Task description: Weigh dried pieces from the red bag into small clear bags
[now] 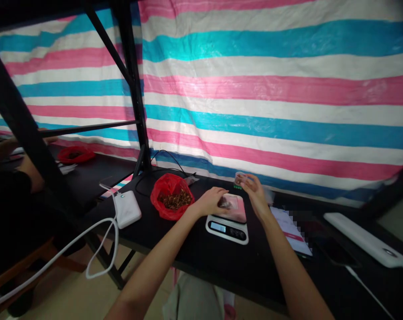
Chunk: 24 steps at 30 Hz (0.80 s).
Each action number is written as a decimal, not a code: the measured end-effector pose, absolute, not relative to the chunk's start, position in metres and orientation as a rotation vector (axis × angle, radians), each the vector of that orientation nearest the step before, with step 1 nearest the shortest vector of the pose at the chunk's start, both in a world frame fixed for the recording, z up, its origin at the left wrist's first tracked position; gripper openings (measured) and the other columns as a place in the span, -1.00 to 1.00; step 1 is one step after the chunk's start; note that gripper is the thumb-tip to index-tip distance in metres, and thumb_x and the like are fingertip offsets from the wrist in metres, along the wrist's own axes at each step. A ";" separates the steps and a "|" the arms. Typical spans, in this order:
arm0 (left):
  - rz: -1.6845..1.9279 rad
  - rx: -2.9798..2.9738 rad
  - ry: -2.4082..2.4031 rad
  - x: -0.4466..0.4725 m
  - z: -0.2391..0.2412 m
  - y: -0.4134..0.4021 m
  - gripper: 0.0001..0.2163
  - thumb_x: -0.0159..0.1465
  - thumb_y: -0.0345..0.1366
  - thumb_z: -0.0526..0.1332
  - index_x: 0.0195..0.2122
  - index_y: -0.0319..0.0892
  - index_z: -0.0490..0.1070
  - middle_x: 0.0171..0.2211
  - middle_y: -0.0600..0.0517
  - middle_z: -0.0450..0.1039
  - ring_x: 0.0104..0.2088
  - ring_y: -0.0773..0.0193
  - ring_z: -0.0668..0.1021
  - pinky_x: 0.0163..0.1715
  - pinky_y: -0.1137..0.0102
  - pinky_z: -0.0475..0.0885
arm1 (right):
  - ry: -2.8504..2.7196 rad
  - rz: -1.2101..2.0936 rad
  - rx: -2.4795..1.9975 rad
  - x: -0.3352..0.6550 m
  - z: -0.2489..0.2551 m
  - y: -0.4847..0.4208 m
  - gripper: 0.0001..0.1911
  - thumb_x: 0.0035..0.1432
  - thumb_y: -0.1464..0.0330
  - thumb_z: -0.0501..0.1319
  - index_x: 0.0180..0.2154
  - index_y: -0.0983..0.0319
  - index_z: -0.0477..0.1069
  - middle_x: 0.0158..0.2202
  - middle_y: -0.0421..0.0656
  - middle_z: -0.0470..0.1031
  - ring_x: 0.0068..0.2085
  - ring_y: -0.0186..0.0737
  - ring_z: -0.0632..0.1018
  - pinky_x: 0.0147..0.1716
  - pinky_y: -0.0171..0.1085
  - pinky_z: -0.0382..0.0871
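A white kitchen scale (230, 233) with a lit display stands on the black table in front of me. On its plate lies a pink packet (239, 209) with a clear window; something dark shows near its left side. My left hand (212, 202) is curled over the packet's left edge, fingers partly hidden. Behind the scale, my right hand (256, 193) has its thumb and fingertips at a small clear round item (239, 178), seemingly a tape roll or tub, with green bits below it. Left of the scale sits a red plastic bag (158, 206) holding many small brown pieces (176, 200).
A white power bank (127, 209) with a white cable lies at left. To the right are a tablet (290, 229), a dark phone (336, 251) and a long white device (364, 240). A black metal frame (131, 75) rises at left; beyond it a person's arm (31, 171) shows.
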<state>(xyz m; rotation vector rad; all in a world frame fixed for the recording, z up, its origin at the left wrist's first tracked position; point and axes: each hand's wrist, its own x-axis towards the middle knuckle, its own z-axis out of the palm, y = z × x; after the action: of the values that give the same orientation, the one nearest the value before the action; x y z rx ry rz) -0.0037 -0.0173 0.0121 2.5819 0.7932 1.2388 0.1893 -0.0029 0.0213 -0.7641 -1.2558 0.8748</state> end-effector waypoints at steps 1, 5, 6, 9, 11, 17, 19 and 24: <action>1.225 2.624 0.759 0.006 0.009 -0.008 -0.44 -0.15 -0.13 0.41 -0.08 -0.14 0.43 -0.16 -0.12 0.48 -0.15 0.10 0.50 -0.14 0.35 0.36 | -1.225 0.875 -0.765 0.197 0.018 -0.002 -0.55 -0.13 0.24 0.35 -0.16 0.14 0.30 -0.14 -0.12 0.54 -0.09 -0.16 0.53 0.03 -0.03 0.28; 1.037 2.487 0.696 0.030 -0.001 0.010 -0.55 -0.09 -0.09 0.37 -0.18 -0.16 0.49 -0.35 -0.04 0.53 -0.35 0.18 0.53 -0.29 0.38 0.38 | -1.110 0.907 -0.740 0.209 0.011 0.001 -0.56 -0.13 0.23 0.34 -0.15 0.14 0.34 -0.16 -0.14 0.54 -0.10 -0.18 0.53 0.02 -0.06 0.29; 1.004 2.371 0.703 0.033 -0.002 0.011 -0.57 -0.04 -0.10 0.34 -0.16 -0.18 0.49 -0.34 -0.04 0.53 -0.36 0.20 0.53 -0.31 0.39 0.38 | -1.085 0.913 -0.736 0.208 0.012 0.001 -0.56 -0.13 0.23 0.34 -0.15 0.13 0.35 -0.16 -0.15 0.54 -0.10 -0.18 0.53 0.01 -0.07 0.31; 1.025 1.986 0.693 0.032 -0.001 0.012 -0.57 0.04 -0.12 0.30 -0.11 -0.26 0.45 -0.23 -0.11 0.52 -0.27 0.19 0.54 -0.24 0.36 0.39 | -1.070 0.916 -0.744 0.202 0.017 -0.001 -0.56 -0.12 0.25 0.34 -0.13 0.13 0.37 -0.13 -0.14 0.53 -0.07 -0.17 0.52 -0.02 -0.11 0.33; 1.075 1.783 0.643 0.029 0.002 0.011 -0.55 0.03 -0.11 0.31 -0.11 -0.28 0.44 -0.19 -0.14 0.52 -0.21 0.17 0.53 -0.17 0.33 0.38 | -1.084 0.908 -0.746 0.197 0.020 -0.004 -0.57 -0.10 0.26 0.32 -0.11 0.13 0.38 -0.08 -0.12 0.51 -0.03 -0.14 0.49 -0.02 -0.12 0.34; 1.164 1.477 0.567 0.024 0.010 0.007 -0.51 -0.02 -0.06 0.34 -0.15 -0.31 0.46 -0.21 -0.14 0.52 -0.19 0.14 0.53 -0.09 0.28 0.34 | -1.240 0.899 -0.748 0.185 0.024 -0.015 -0.60 -0.01 0.25 0.28 -0.07 0.13 0.40 -0.01 -0.11 0.46 0.03 -0.12 0.44 0.03 -0.11 0.27; 1.164 1.434 0.566 0.025 0.009 0.006 -0.51 -0.04 -0.06 0.35 -0.16 -0.30 0.47 -0.23 -0.13 0.53 -0.19 0.14 0.53 -0.09 0.28 0.34 | -1.287 0.891 -0.764 0.184 0.023 -0.016 -0.60 0.00 0.25 0.27 -0.07 0.13 0.39 0.00 -0.11 0.45 0.03 -0.14 0.44 0.05 -0.10 0.25; 1.175 1.382 0.582 0.026 0.004 0.006 -0.51 -0.10 -0.05 0.38 -0.21 -0.29 0.48 -0.24 -0.11 0.53 -0.20 0.14 0.53 -0.10 0.28 0.34 | -1.293 0.838 -0.767 0.184 0.019 -0.014 -0.64 -0.03 0.25 0.29 -0.13 0.12 0.36 -0.07 -0.15 0.49 0.00 -0.16 0.45 0.04 -0.10 0.25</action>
<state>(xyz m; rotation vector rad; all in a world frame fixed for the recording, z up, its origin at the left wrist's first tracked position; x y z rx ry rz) 0.0257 0.0058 0.0044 1.3824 0.5820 1.1753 0.1843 -0.0137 0.0189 -0.7666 -1.2929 0.8384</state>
